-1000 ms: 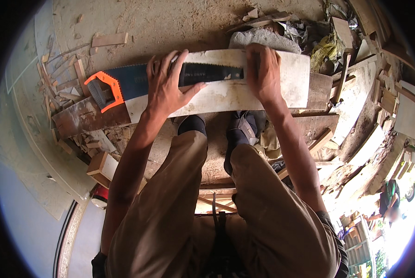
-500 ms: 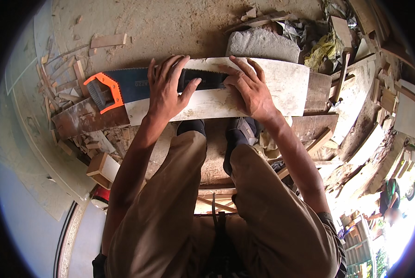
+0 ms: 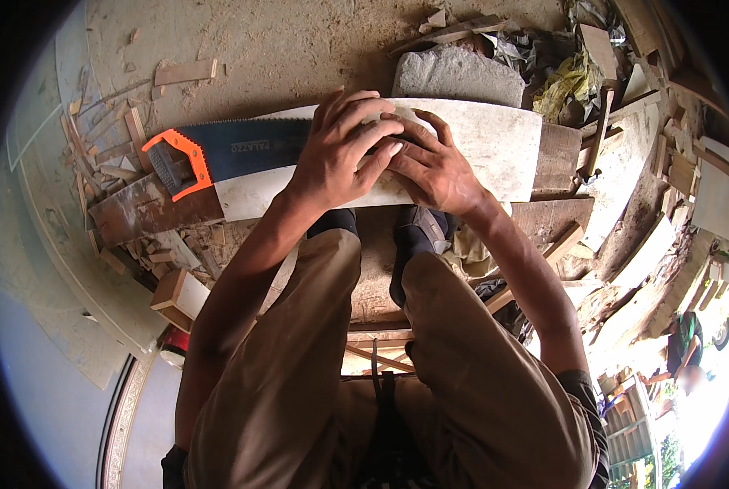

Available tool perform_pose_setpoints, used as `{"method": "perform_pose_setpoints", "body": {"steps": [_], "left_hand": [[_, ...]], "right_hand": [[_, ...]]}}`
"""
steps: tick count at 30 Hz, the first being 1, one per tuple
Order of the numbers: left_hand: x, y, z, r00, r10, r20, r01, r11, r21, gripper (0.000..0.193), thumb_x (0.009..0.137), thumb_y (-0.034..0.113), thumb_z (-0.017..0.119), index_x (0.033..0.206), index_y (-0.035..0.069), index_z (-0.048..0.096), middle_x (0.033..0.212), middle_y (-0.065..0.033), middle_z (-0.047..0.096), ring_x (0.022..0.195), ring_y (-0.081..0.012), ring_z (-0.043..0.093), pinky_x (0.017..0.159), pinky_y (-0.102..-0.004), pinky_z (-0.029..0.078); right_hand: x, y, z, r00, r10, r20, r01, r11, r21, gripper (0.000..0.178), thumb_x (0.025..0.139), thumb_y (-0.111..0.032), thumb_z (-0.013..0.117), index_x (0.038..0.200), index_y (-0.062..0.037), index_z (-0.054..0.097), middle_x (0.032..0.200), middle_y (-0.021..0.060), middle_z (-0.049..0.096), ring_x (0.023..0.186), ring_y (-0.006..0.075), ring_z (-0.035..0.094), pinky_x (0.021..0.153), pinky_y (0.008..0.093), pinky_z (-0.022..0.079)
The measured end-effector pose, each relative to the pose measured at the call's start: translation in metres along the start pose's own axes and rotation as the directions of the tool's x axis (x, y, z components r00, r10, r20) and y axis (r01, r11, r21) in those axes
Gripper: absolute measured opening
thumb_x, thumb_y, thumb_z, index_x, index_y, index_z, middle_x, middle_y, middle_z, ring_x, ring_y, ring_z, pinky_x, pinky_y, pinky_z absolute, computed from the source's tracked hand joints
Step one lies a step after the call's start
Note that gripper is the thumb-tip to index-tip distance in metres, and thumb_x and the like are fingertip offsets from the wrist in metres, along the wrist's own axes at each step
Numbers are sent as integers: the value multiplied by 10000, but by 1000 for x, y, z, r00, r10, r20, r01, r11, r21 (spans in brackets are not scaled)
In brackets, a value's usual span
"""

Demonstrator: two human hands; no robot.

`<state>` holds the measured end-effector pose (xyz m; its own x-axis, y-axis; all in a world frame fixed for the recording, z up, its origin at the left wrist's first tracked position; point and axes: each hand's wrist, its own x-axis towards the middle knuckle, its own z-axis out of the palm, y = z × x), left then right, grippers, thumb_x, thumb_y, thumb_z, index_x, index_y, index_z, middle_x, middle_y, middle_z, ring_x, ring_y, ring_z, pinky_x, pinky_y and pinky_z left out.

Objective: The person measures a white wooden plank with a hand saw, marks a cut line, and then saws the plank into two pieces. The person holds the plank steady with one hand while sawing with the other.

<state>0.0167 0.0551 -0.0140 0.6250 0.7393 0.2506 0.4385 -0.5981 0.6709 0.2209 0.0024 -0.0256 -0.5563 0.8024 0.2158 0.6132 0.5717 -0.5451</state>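
Note:
A hand saw (image 3: 259, 147) with an orange handle and a dark blue blade lies across a worn white board (image 3: 495, 151), its toothed edge facing away from me. My left hand (image 3: 342, 151) bends over the blade toward its far right end, fingers curled and thumb pressed in. Against it, my right hand (image 3: 438, 167) is closed round the blade's end, fingers bent. The fingers of both hands meet there and cover the tip of the saw, so anything small between them is hidden.
Brown planks (image 3: 157, 204) support the board. Behind it sits a grey stone block (image 3: 460, 75). A hammer-like tool (image 3: 599, 134) leans at the right among wood scraps. Offcuts (image 3: 181, 293) lie at the left. Another person (image 3: 685, 346) is far off at the lower right.
My left hand has slid right along the blade until its fingers meet the right hand's, uncovering more blade near the handle. The right hand has stayed nearly in place.

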Motion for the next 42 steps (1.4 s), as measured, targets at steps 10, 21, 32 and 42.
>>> {"method": "perform_pose_setpoints", "body": {"steps": [10,21,32,42], "left_hand": [[5,4,-7,992,73,101,-60,990,-130,187,897,166,589,1040,113,698,1307,-114,534,1294,-333,439,1101,-470,322],[-37,-39,-41,995,-102,21,98,985,144,307,836,160,712,1126,81,653,1229,-81,586,1178,-316,519,1040,-455,365],[-41,-41,-34,994,-108,-31,111,979,173,330,810,164,743,1118,72,669,1264,-78,603,1162,-287,560,1022,-417,385],[-47,-40,-38,986,-135,-100,150,975,161,345,852,159,718,1175,56,650,1286,-114,591,1212,-313,544,1043,-425,390]], "right_hand": [[-1,-1,-4,999,-14,52,13,1000,11,381,779,-224,744,1146,-170,658,1286,30,606,1338,241,457,1127,541,279],[1,0,-5,999,26,23,-26,1000,15,350,750,-174,735,1090,-164,655,1431,-19,530,1369,254,429,1096,537,300],[-2,0,-7,986,127,-110,-102,973,207,285,759,19,709,1015,-85,639,1223,89,621,1059,299,586,903,395,462],[-4,2,4,775,562,-288,-359,768,531,108,920,-5,637,1013,-23,585,810,115,618,672,198,613,612,297,487]]}}
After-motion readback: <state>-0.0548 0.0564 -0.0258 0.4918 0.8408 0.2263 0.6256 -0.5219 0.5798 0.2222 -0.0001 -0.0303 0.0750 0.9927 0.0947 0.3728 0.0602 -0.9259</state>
